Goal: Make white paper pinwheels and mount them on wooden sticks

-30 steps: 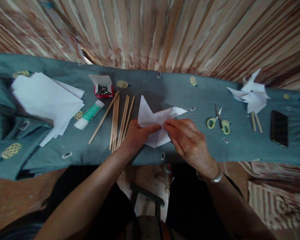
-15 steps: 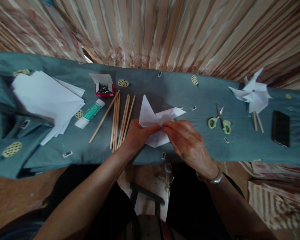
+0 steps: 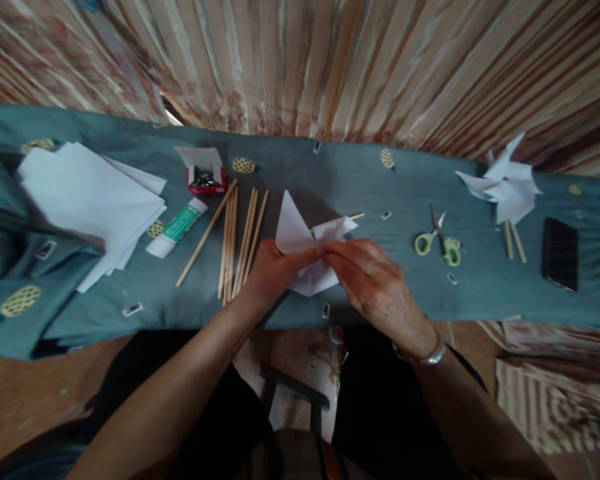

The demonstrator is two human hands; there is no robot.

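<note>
A folded white paper sheet (image 3: 316, 277) is held just over a grey-green patterned cloth (image 3: 410, 300).
The left hand (image 3: 270, 272) clamps its left side; the right hand (image 3: 375, 280) pinches its middle. Its right flap has just drawn inward, baring more of a thin pale wooden stick (image 3: 359, 215); that corner seems gathered centreward.

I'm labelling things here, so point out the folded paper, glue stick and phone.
Folded paper (image 3: 292, 230): head view, on its pointed left flap.
Glue stick (image 3: 179, 225): head view, on its green label.
Phone (image 3: 560, 255): head view, on its dark face.
</note>
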